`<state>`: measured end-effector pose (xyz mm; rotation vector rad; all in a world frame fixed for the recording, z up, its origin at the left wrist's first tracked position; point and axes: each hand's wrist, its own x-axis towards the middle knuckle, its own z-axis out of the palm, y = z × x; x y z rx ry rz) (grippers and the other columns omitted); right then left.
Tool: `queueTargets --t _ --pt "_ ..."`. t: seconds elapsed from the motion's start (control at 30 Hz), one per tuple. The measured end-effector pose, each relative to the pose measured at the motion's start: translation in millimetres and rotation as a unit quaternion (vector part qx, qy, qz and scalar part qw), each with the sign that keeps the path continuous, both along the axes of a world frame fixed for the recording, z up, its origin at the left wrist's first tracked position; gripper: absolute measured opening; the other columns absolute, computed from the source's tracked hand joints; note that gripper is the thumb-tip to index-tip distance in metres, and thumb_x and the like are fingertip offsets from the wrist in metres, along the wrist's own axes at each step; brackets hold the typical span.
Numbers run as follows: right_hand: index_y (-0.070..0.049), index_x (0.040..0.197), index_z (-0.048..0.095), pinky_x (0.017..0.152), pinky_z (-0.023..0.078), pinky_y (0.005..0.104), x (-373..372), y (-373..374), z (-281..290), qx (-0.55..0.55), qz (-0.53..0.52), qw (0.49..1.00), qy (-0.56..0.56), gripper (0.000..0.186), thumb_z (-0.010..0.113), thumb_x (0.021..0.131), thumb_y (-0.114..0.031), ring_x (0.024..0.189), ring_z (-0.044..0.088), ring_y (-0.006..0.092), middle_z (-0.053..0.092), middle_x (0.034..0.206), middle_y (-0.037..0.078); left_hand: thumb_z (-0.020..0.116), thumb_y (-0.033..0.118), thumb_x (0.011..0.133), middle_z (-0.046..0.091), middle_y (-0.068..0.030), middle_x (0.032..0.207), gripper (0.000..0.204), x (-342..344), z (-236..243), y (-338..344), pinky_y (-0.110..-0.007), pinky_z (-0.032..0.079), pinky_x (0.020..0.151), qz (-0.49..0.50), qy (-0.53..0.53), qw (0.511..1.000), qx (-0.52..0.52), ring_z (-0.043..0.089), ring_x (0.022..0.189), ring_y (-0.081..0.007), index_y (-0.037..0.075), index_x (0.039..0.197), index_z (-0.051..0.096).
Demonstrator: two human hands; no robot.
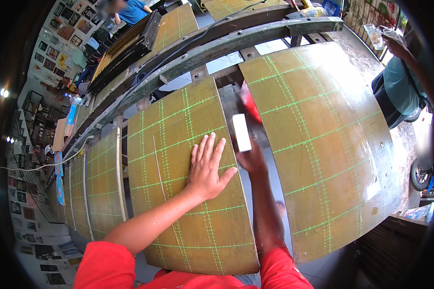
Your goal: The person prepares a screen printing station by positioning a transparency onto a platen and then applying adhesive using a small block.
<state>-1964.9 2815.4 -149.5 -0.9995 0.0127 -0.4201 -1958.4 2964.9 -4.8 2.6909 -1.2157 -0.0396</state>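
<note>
My left hand (208,168) lies flat, fingers stretched and slightly spread, on a tan board (173,144) marked with green grid lines. That forearm crosses the board from the lower left. My right hand (252,156) is closed around a white rectangular block (241,132) over the gap along the board's right edge. What the block is, I cannot make out, and most of the right fingers are hidden or blurred. Past the gap, a second tan board (318,144) with the same green grid shows water drops and glare on its surface.
A long metal rail (246,41) runs behind the boards. More gridded boards (101,178) line up to the left. A stack of dark frames (125,53) rests at the back left. At the right, a person in a teal shirt (402,86) holds a clear cup (375,36).
</note>
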Motion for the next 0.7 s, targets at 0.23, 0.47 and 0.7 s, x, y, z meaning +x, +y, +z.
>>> queueTargets --t 0.23,0.47,0.7 --pt "0.001 0.124 0.054 0.082 0.051 0.0335 33 -22 -5 0.077 -0.037 0.991 0.102 0.039 0.065 0.089 -0.013 0.097 0.063 0.0211 0.065 0.108 0.011 0.039 0.063 0.093 0.022 -0.0266 0.153 0.081 0 5 -13 -0.056 0.011 0.115 -0.016 0.000 1.000 -0.008 0.018 0.143 -0.0431 0.005 0.149 0.027" --pt "-0.002 0.119 0.056 0.081 0.050 0.0341 -6 14 -34 -0.035 -0.126 0.991 0.008 0.028 0.053 0.099 -0.022 0.095 0.062 0.0182 0.064 0.104 0.008 0.039 0.063 0.093 0.022 -0.0262 0.153 0.081 0 3 -3 -0.057 0.012 0.114 -0.002 -0.001 1.000 0.001 0.019 0.143 -0.0430 0.005 0.149 0.027" --pt "-0.009 0.113 0.058 0.075 0.045 0.0332 34 -30 5 0.439 0.024 0.898 0.015 0.024 0.055 0.098 -0.027 0.088 0.058 0.0163 0.063 0.100 0.003 0.040 0.062 0.093 0.021 -0.0263 0.153 0.081 0 5 -15 -0.057 0.011 0.115 -0.019 0.004 1.000 -0.005 0.018 0.143 -0.0432 0.005 0.149 0.027"
